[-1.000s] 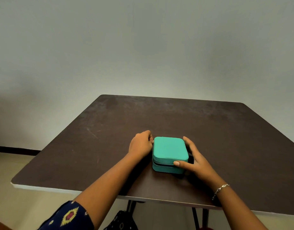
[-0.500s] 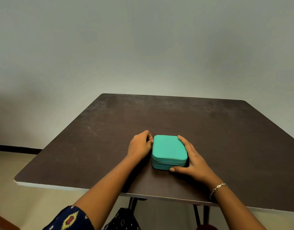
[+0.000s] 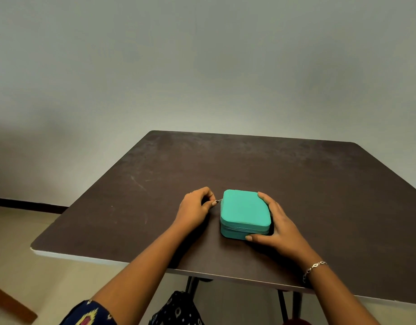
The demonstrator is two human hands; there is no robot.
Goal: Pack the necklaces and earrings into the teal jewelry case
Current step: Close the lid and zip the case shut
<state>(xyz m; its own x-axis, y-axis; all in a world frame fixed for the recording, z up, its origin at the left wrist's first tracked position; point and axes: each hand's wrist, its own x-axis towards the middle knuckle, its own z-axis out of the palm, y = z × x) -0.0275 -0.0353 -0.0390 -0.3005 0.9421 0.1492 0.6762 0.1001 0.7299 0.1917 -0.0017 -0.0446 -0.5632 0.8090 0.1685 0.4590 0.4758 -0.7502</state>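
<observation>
Since a second ago the teal jewelry case [image 3: 245, 211] has closed fully; it lies on the counter [image 3: 296, 179], near the front edge. Right hand [image 3: 280, 228] clasps its right side; left hand [image 3: 195, 209] pinches the zipper pull [image 3: 216, 202]. Zipping-up judged in progress.

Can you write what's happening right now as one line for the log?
left hand: pinches small metal zipper pull | right hand: holds closed teal rectangular jewelry case | case: on dark brown table

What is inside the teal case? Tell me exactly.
The teal jewelry case lies closed on the table, so its inside is hidden. The left hand pinches the zipper pull; the right hand holds its right side.
</observation>
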